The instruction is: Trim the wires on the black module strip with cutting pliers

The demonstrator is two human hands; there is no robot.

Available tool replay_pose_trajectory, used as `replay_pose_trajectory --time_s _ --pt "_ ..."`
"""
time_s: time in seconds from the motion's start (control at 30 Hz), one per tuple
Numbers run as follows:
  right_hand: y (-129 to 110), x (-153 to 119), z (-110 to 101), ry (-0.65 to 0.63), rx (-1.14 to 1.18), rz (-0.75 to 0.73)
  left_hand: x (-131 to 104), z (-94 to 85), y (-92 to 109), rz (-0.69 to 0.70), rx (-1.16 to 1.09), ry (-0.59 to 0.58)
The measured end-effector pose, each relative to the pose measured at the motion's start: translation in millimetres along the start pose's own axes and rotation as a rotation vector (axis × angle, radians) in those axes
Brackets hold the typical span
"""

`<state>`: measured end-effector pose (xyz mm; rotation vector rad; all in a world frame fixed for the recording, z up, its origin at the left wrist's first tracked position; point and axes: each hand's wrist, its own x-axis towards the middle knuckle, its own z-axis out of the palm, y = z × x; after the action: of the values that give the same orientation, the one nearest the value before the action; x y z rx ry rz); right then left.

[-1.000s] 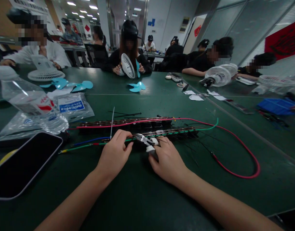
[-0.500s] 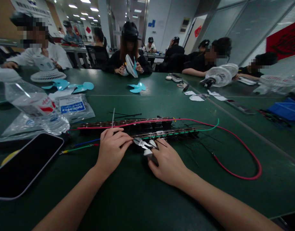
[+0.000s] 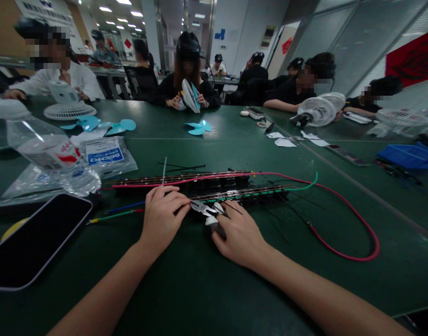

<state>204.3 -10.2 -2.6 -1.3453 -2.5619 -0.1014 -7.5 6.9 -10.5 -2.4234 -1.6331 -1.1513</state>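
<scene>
Two long black strips with wires along them lie side by side in the middle of the table, the rear strip [image 3: 221, 177] and the front strip [image 3: 263, 190]. My left hand [image 3: 165, 212] is at the front strip's left part, fingertips pinched on something too small to make out. From the right, my right hand [image 3: 240, 233] grips the cutting pliers [image 3: 202, 208], whose jaws point left and reach my left fingertips. A pale thin tie [image 3: 164, 170] sticks up behind my left hand. A thick red cable [image 3: 366, 224] loops away to the right.
A phone [image 3: 39, 240], a plastic bottle [image 3: 53, 149] and a clear bag [image 3: 107, 154] are on the left. Blue fan blades [image 3: 199, 127] lie farther back. Across the table, people handle fans, one a white fan [image 3: 190, 95]. A blue item [image 3: 408, 156] is at the right.
My right hand and the pliers have shifted slightly left, bringing the jaws up to my left fingertips. My left hand has barely moved.
</scene>
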Motion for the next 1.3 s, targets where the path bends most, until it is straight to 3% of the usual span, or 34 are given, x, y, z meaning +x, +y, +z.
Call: replay_pose_trajectory --time_s 1.3 --pt "-7.3 2.3 3.5 0.06 -0.041 0.009 -0.8 3.3 -3.1 -0.024 0.006 -0.04"
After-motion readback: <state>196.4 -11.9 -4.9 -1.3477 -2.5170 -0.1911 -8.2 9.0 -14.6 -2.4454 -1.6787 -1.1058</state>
